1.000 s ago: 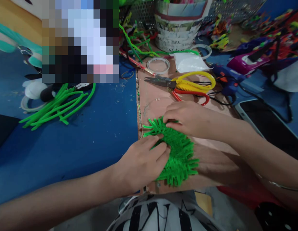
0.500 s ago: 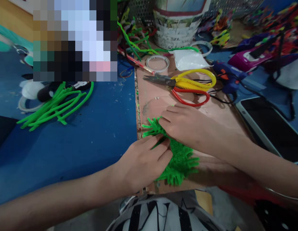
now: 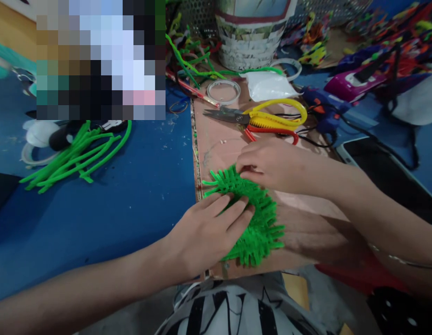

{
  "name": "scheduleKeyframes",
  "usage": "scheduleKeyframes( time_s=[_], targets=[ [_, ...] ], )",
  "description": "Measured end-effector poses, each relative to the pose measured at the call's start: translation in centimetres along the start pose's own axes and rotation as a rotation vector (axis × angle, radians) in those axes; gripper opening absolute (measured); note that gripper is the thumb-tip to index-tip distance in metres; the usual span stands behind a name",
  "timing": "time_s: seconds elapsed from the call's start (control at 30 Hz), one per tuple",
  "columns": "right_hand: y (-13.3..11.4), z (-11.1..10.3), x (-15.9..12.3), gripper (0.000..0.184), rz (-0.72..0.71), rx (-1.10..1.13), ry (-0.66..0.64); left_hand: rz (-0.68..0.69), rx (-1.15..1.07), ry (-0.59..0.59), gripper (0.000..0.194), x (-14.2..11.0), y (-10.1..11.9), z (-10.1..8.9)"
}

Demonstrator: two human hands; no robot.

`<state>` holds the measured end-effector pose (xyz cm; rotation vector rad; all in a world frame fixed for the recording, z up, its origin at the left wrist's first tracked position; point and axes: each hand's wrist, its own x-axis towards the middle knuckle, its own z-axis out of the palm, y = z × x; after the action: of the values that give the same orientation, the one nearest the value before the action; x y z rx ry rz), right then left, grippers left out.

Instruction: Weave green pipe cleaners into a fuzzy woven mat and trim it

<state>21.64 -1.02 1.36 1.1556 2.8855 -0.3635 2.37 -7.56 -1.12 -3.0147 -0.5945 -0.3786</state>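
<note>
A bright green fuzzy piece made of pipe cleaners (image 3: 258, 223) lies on a pinkish board (image 3: 219, 144) at the table's near edge. My left hand (image 3: 207, 232) rests flat on its left side, fingers stretched out and pressing down. My right hand (image 3: 271, 165) is at its upper edge, fingers curled and pinching the green strands there.
Yellow and red scissors (image 3: 271, 122) lie on the board behind my hands. A tape ring (image 3: 223, 91), a white bag (image 3: 268, 86) and a woven basket (image 3: 250, 42) sit further back. Loose green pipe cleaners (image 3: 76, 156) lie on the blue table at left. A dark phone (image 3: 386, 177) is at right.
My right hand has drawn back from the middle of the green piece to its upper edge. My left fingers have spread flatter over it. The view shifted slightly.
</note>
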Motion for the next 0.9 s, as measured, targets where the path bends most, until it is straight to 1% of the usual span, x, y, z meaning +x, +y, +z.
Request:
scheduleKeyframes(
  time_s=[0.1,0.2,0.27,0.37,0.43,0.53,0.67,0.83,0.9],
  targets=[
    [-0.2,0.2,-0.2,0.019,-0.014,-0.001,-0.046,0.001,-0.001,-0.015,0.029,0.0,0.0,0.1],
    [-1.0,0.4,-0.2,0.016,-0.007,-0.074,-0.066,0.007,-0.004,-0.007,0.029,0.1,0.0,0.1],
    [-1.5,0.5,-0.2,0.016,-0.03,-0.155,-0.041,0.009,-0.003,0.007,0.03,0.1,-0.1,0.1],
    [-2.2,0.7,-0.3,0.017,-0.096,-0.266,0.064,0.012,-0.005,0.023,0.029,0.2,-0.1,0.1],
    [-2.3,0.9,-0.3,0.018,-0.119,-0.321,0.104,0.017,-0.007,0.019,0.028,0.2,-0.2,0.0],
    [-2.1,1.1,-0.2,0.021,-0.098,-0.358,0.082,0.021,-0.016,-0.013,0.029,0.3,-0.3,0.0],
    [-1.1,0.5,0.0,0.02,-0.015,-0.323,-0.028,0.013,-0.038,-0.046,0.031,0.2,-0.3,-0.1],
    [-0.2,-0.2,-0.3,0.021,0.013,-0.209,0.001,0.004,-0.05,-0.031,0.032,0.0,-0.3,0.2],
    [-0.1,-0.1,-0.4,0.02,-0.001,-0.135,-0.029,0.003,-0.055,-0.037,0.031,0.0,-0.3,0.2]
  ],
)
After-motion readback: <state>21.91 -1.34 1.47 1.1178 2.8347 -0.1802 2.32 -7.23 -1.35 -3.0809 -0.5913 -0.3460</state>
